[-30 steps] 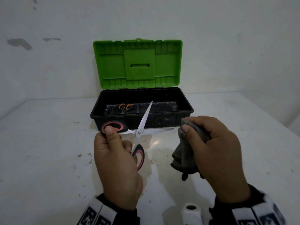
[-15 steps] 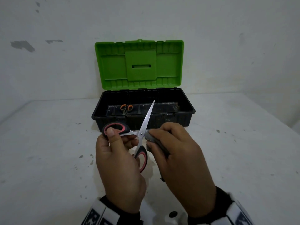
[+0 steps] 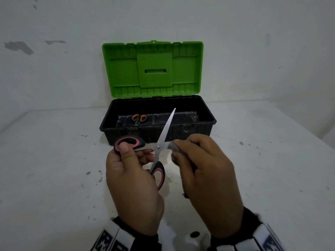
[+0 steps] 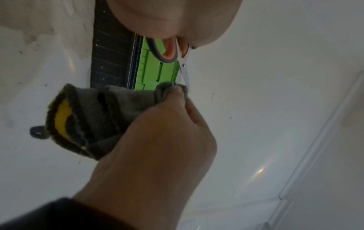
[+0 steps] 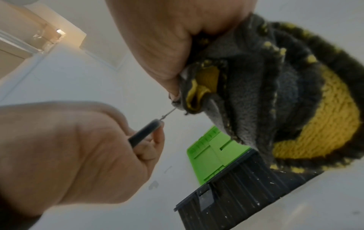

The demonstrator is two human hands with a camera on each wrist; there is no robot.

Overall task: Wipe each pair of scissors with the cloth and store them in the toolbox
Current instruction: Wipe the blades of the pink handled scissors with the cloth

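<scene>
Above the surface's (image 3: 54, 178) middle, the left hand (image 3: 132, 187) grips the handles of the spread red-and-black scissors (image 3: 159, 145), while the right hand (image 3: 204, 174) pinches the grey cloth (image 3: 173, 146) around one blade. Small orange scissors (image 3: 138, 118) lie inside the open toolbox (image 3: 157, 131) at the far edge.

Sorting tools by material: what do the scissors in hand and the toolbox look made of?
Scissors: bare shiny metal blades, likely steel; matte black and pink handles, probably plastic or rubber. Toolbox: moulded plastic, ribbed black base, green lid.
</scene>
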